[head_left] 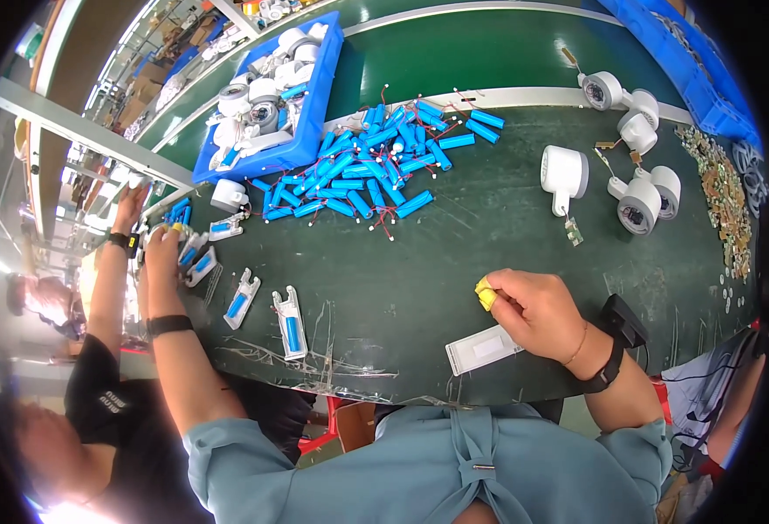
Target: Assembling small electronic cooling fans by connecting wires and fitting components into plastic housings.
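Observation:
My right hand (537, 314) is closed, its thumb and forefinger pressed together in yellow finger covers (486, 294). Whatever they may pinch is too small to make out. Just below it lies a flat white rectangular piece (482, 349), partly covered by the hand. Stretched to the far left, my left hand (162, 251) has a yellow cover on a fingertip. It is beside white handle shells (201, 265) with blue battery cells in them; its grip is hidden. Two more shells, one tilted (242, 299) and one nearer (289, 323), each hold a blue cell.
A pile of blue cells with red wires (349, 170) lies behind, beside a blue bin (321, 113) of white housings. White fan-like heads (564, 175) stand right, near small circuit boards (723, 196). A black device (624, 321) sits by my right wrist. A co-worker's hand (129, 210) reaches in at left.

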Tool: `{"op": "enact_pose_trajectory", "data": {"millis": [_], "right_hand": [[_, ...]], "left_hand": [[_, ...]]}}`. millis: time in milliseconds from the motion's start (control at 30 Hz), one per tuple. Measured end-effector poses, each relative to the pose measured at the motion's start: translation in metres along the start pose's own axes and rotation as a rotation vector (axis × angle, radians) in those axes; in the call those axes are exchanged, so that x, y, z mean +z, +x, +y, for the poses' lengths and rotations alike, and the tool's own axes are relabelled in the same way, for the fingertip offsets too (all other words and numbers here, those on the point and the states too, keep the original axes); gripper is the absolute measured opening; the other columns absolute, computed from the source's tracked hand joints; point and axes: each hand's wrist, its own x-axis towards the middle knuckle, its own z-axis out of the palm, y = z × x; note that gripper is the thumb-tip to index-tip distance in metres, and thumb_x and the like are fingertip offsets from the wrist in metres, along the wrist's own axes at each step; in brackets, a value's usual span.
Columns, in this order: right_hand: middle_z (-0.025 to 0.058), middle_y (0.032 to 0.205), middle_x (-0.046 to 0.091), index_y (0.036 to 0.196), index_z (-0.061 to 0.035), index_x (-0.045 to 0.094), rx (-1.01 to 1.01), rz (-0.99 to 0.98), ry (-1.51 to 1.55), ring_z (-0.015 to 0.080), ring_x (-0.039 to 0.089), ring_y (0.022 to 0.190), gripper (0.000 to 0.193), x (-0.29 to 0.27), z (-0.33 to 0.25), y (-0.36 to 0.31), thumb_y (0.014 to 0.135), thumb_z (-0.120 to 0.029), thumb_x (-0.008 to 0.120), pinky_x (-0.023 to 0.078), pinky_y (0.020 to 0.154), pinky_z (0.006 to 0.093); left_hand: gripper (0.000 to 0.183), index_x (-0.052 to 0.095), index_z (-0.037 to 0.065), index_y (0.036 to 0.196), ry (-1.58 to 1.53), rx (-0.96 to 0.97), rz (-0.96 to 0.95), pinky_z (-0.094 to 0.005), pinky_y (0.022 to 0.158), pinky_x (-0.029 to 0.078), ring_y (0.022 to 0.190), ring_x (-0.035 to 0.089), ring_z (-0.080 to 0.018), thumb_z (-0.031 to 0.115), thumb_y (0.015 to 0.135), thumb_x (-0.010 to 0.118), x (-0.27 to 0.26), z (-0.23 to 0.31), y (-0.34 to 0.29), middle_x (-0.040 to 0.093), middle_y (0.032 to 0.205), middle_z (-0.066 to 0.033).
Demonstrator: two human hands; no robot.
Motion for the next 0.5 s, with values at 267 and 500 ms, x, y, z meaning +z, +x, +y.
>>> {"op": "enact_pose_trajectory", "data": {"millis": [267,500], "right_hand": [[0.0077,0.078,0.065,0.096,-0.0076,0.059,-0.036,-0.014,-0.009,0.0288,0.063,0.066,0.011,-0.003,0.001,-0.001,0.085,-0.007,0.059,0.050,0.056,0.0371],[0.0083,0.083,0.067,0.098,-0.0068,0.063,-0.075,-0.026,-0.003,0.0268,0.065,0.067,0.015,-0.004,-0.001,-0.006,0.083,-0.005,0.062,0.051,0.057,0.0345]], "left_hand": [[0.023,0.065,0.001,0.108,0.308,0.049,-0.020,-0.0208,0.059,0.044,0.068,0.058,-0.0088,0.016,0.092,0.058,0.041,0.103,-0.112,0.064,0.081,-0.0012],[0.025,0.063,-0.001,0.112,-0.299,-0.188,-0.245,-0.0187,0.059,0.042,0.070,0.055,-0.0048,0.006,0.089,0.061,0.093,0.093,-0.139,0.064,0.083,-0.0004]]}}
